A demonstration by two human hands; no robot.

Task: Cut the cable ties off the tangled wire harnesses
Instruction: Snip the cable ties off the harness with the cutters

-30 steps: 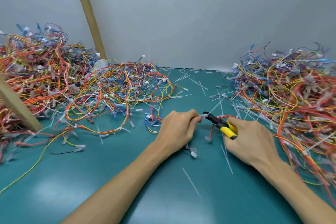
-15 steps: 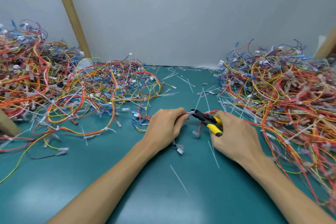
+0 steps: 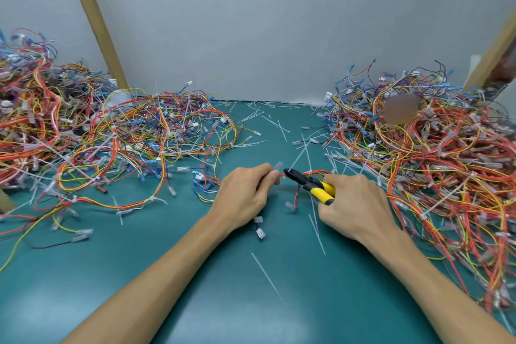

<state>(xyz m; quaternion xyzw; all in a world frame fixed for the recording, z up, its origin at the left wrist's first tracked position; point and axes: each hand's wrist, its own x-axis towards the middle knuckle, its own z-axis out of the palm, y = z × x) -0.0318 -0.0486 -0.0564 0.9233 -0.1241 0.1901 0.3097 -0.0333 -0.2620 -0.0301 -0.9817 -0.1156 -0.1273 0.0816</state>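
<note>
My left hand (image 3: 245,195) pinches the end of a thin red wire harness (image 3: 296,193) at the table's middle, with a clear connector sticking up past its fingers. My right hand (image 3: 351,204) grips yellow-handled cutters (image 3: 310,183). Their black jaws point left and meet the red wires just right of my left fingertips. A white cable tie (image 3: 308,172) wraps the same wires behind the jaws. The harness runs right into the big tangled pile (image 3: 435,165).
A second tangled pile of red, yellow and blue wires (image 3: 117,137) covers the left of the teal table (image 3: 251,301). Cut white tie strips (image 3: 268,278) and loose connectors (image 3: 260,232) lie around my hands. Wooden posts (image 3: 95,19) lean on the grey wall.
The camera shifted, so both piles sit differently in view. My hands stay together at the middle, with the cutter jaws still against the red wires by my left fingertips.
</note>
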